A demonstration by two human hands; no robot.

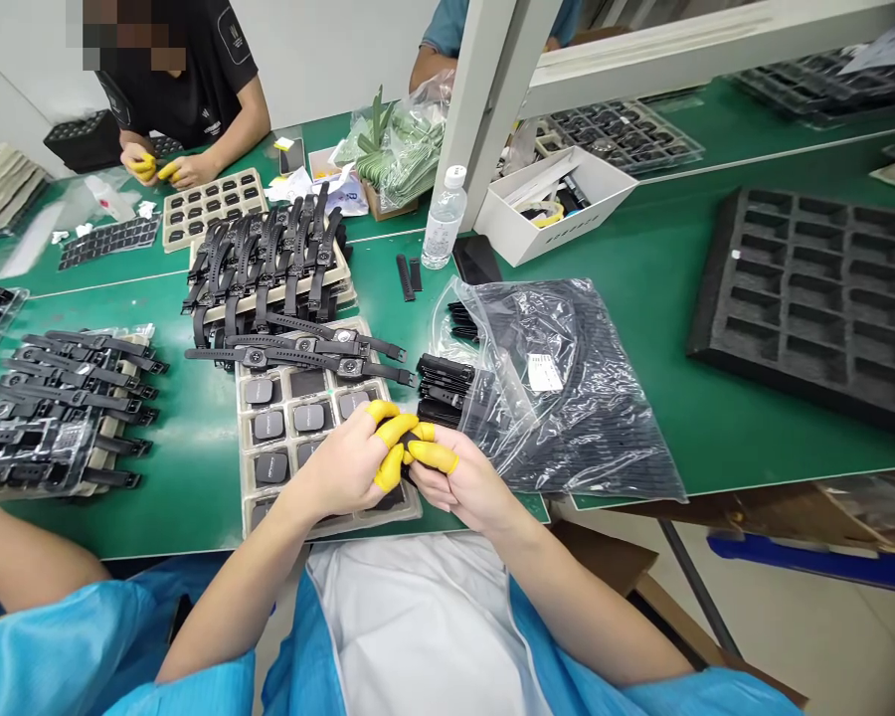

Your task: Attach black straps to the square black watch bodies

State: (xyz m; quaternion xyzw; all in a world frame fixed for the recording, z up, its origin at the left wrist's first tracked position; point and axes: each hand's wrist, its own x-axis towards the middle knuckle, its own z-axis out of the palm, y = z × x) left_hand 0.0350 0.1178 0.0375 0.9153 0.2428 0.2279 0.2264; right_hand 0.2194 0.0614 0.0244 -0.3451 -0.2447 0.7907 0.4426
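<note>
Close together over the front of the tray, my left hand [365, 452] and my right hand [451, 467] wear yellow finger cots. Both are closed on a small black watch part [409, 441], mostly hidden by the fingers. Beneath them lies a beige tray [250, 517] with square black watch bodies [269, 426] in its compartments. Across its far end rest several watches with straps attached [305, 346]. Just beyond my right hand is a stack of loose black straps [444, 383], beside a clear plastic bag of black straps [574, 398].
More strapped watches are piled on trays behind [268, 254] and at left [67, 398]. A water bottle [445, 219], a phone [477, 261] and a white box [556, 209] stand beyond the bag. A black foam tray [812, 298] lies right. Co-workers sit opposite [186, 89] and at left [37, 557].
</note>
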